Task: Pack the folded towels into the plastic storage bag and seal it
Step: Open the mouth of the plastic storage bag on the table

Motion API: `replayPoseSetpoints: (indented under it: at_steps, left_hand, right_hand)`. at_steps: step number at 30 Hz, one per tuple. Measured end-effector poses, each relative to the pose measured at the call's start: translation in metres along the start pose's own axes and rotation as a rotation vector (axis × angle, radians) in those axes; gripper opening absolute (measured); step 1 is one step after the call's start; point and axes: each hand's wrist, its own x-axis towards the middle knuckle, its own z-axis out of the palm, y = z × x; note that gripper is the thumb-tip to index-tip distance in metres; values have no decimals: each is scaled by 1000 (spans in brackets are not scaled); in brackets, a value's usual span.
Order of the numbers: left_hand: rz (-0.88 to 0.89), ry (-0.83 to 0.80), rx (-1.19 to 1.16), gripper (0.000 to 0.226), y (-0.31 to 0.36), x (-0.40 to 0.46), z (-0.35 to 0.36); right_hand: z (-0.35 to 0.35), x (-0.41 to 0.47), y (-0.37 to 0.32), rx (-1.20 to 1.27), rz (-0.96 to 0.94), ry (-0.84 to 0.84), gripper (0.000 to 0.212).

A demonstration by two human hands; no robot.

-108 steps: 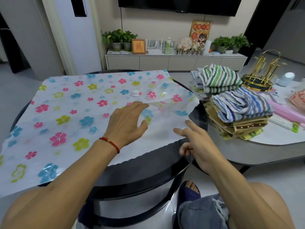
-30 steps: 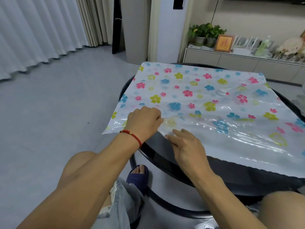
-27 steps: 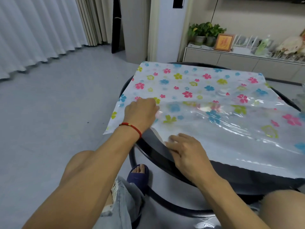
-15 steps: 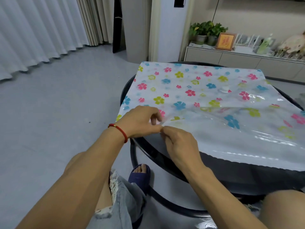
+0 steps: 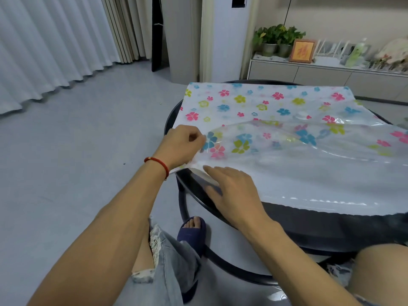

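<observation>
- I see the flowered plastic storage bag spread flat across the round dark surface
- My left hand has its fingers curled, pinching the upper film at the bag's near-left corner and lifting it
- My right hand lies with fingers straight, pressing the lower layer down; no towels in view

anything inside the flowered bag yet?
No towels show inside the storage bag: through its lifted clear layer only the flower print shows. The left hand pinches that layer; the far end stays opaque.
</observation>
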Motion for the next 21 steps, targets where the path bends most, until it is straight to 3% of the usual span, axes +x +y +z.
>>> replayPoseSetpoints:
  at_steps: [3, 6, 9, 12, 15, 16, 18, 20, 21]
  left_hand:
    - [9, 27, -23, 26, -2, -1, -1]
    - [39, 112, -33, 29, -2, 4, -4]
    - [1, 227, -164, 29, 0, 12, -6]
    - [-41, 319, -279, 30, 3, 18, -6]
    - [-8, 344, -247, 29, 6, 16, -1]
    - [19, 336, -220, 28, 6, 14, 0]
    - [89, 317, -126, 20, 6, 8, 2]
    - [183, 265, 0, 9, 7, 3, 2]
    - [233, 218, 82, 14, 11, 1, 3]
  right_hand:
    - [12, 13, -15, 108, -35, 35, 25]
    - [35, 6, -18, -35, -94, -32, 21]
    - [50, -7, -15, -26, -132, -61, 21]
    - [44, -10, -14, 44, -138, -99, 22]
    - [24, -10, -10, 77, -194, -194, 24]
    - [15, -11, -5, 146, -154, -187, 28]
    - [-5, -15, 18, 189, 100, -103, 37]
    - [-26, -21, 55, -25, 437, -67, 47]
    - [-36, -26, 75, -135, 601, -108, 53]
